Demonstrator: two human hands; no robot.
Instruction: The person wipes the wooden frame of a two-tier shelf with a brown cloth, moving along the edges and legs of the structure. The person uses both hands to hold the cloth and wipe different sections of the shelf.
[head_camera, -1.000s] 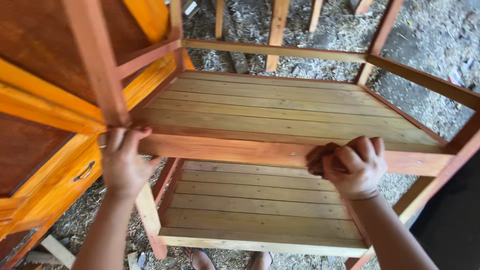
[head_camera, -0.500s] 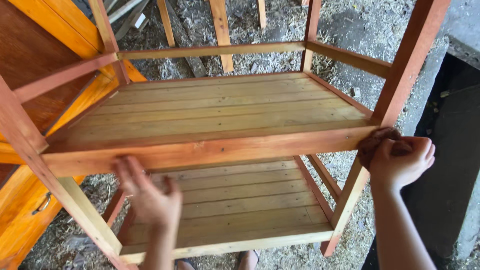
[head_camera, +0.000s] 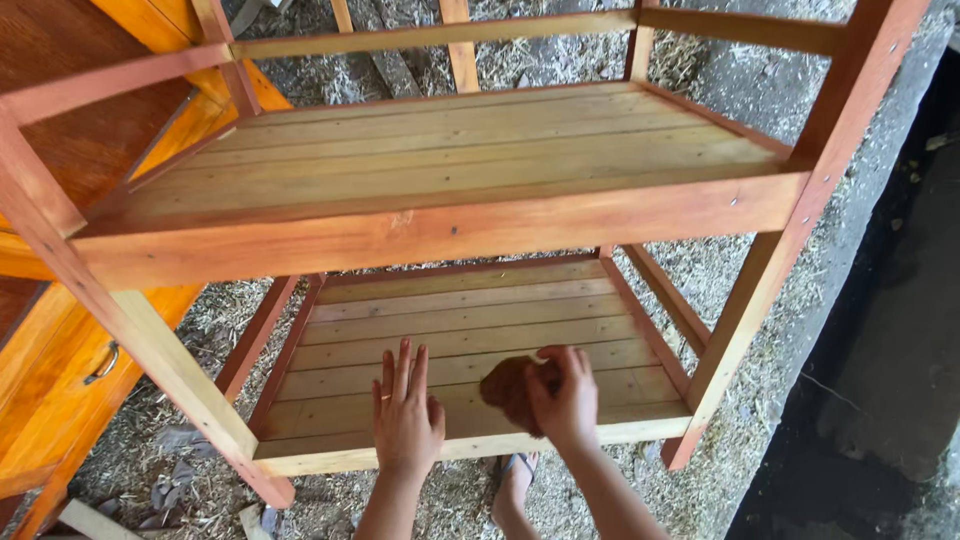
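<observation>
Hands, left (head_camera: 405, 415) flat, right (head_camera: 565, 400) clutching brown rag (head_camera: 508, 388), below upper shelf (head_camera: 440, 225).

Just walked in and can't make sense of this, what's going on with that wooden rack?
A person leans over a slatted wooden shelf frame standing on straw-strewn ground. Both hands are down at the lower shelf: the left hand lies flat and open on the slats, and the right hand grips a reddish-brown rag against the wood. An orange cabinet stands at the left.
</observation>
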